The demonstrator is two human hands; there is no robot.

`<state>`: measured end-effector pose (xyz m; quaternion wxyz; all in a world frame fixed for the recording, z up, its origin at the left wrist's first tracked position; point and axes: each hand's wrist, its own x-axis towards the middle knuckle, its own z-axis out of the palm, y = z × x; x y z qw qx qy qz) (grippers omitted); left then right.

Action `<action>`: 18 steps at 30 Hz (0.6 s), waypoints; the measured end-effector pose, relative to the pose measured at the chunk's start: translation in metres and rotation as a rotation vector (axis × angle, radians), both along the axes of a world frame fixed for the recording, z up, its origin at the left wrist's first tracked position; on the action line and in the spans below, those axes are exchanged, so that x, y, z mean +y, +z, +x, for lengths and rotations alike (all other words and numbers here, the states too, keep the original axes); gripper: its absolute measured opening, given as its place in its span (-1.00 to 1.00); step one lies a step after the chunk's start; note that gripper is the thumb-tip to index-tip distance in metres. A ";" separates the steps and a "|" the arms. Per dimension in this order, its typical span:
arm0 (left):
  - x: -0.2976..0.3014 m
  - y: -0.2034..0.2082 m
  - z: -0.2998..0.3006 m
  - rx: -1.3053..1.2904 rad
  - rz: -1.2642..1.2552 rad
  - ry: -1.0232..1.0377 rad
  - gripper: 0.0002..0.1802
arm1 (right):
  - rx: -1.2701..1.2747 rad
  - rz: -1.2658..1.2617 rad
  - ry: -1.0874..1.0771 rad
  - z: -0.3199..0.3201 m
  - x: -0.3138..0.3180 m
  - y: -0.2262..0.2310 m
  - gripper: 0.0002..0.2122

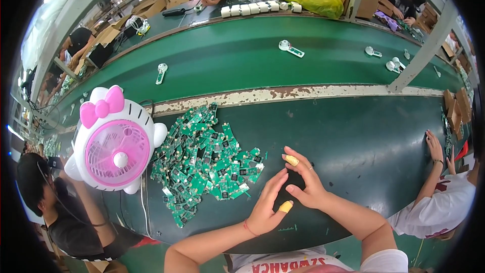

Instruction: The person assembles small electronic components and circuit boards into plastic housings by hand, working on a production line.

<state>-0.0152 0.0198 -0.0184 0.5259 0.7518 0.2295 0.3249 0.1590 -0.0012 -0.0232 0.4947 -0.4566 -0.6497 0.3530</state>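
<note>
A heap of small green circuit boards [204, 159] lies spread on the dark green table [364, 146], left of both hands. My left hand [268, 205] is just right of the heap's lower edge, fingers stretched out and nothing in them; yellow tape wraps its thumb. Close beside it, my right hand [306, 179] has its fingers apart, also holding nothing. One of its fingers carries yellow tape and another a ring. The fingertips of the two hands come near each other above the tabletop.
A pink and white character-shaped fan [118, 146] stands left of the heap. Beyond a chipped ledge [283, 94] runs a green conveyor belt [222, 60] bearing white-ended boards [291, 48]. A metal post [424, 45] rises at right. Co-workers sit on both sides and opposite.
</note>
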 end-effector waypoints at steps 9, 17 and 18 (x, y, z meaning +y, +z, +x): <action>0.004 -0.003 0.007 -0.008 0.036 0.017 -0.38 | -0.081 0.096 -0.059 0.006 0.008 0.002 -0.60; 0.001 -0.014 0.008 -0.034 0.043 0.022 -0.40 | -0.005 0.052 -0.043 0.004 0.003 -0.001 -0.62; -0.001 -0.013 0.007 -0.041 0.046 0.013 -0.40 | 0.001 0.051 -0.037 0.004 0.002 -0.001 -0.63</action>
